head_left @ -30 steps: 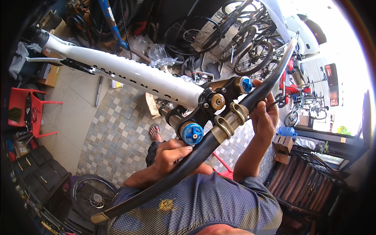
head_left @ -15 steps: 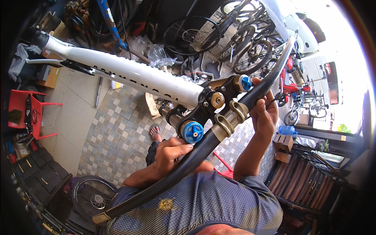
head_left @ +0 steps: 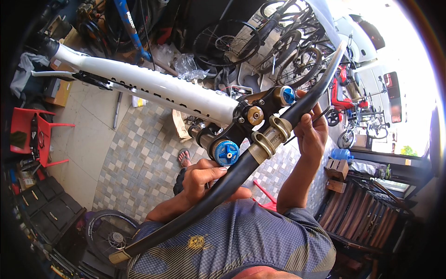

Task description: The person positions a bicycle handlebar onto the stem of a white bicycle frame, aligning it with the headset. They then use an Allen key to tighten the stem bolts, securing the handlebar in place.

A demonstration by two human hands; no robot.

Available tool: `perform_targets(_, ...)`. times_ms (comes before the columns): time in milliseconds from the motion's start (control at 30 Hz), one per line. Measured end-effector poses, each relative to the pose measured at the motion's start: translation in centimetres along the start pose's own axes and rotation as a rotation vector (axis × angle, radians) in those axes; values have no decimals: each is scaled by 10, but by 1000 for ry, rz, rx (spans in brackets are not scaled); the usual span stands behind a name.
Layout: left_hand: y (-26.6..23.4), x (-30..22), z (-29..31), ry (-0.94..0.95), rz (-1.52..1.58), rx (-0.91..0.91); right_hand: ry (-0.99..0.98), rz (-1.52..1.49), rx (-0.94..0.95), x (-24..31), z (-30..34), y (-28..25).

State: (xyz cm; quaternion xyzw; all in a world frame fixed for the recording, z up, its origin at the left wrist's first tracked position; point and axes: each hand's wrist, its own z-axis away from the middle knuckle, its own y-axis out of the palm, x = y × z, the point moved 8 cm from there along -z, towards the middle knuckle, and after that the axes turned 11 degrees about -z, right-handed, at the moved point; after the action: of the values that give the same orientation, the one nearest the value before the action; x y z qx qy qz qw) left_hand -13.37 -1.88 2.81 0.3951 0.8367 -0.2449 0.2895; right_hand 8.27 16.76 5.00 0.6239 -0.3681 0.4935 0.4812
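Left hand, near, and right hand, far, hold the handlebar, grips closed; straddling its clamps presumably keeps it balanced.

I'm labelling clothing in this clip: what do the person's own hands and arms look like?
The left hand and right hand are bare, no glove, watch or ring visible. Both forearms are uncovered. The short-sleeved shirt is dark grey-blue with a fine pattern, tan-striped patches and a round yellow emblem.

black handlebar in both hands, beside a blue-capped fork on a white frame
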Motion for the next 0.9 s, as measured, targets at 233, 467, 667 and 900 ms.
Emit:
perform_targets(233, -1, 2, 3, -22, 32, -37, 8, 7, 3, 2, 2, 3)
perform_targets(467, 1, 2, 3, -18, 23, -5, 2, 7, 0, 3, 3, 4)
perform_targets(667, 3, 0, 1, -7, 20, -15, -3, 31, -5, 5, 2, 6)
perform_targets(900, 0, -6, 3, -10, -50, -1, -42, 49, -14, 6, 2, 5)
